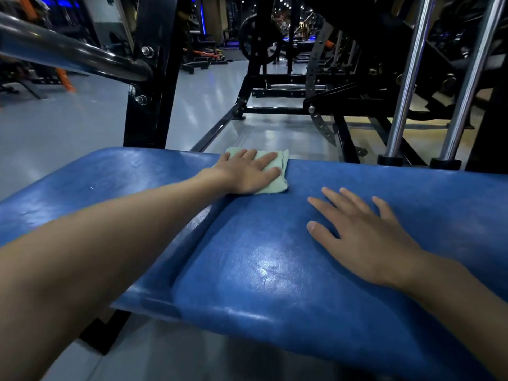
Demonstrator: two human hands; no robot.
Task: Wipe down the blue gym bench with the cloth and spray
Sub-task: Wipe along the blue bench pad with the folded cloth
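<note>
Fingers (270,160) of the left hand (247,171) lay spread flat on the cloth (275,185), pressing it to the bench (261,257) at its far edge, near 12 o'clock. Most of the cloth was hidden under the palm; only its right and far edges showed. At 3 o'clock, well apart, the right hand (365,235) rested open and empty on the pad. Dark machine frames beyond were hard to make out.
</note>
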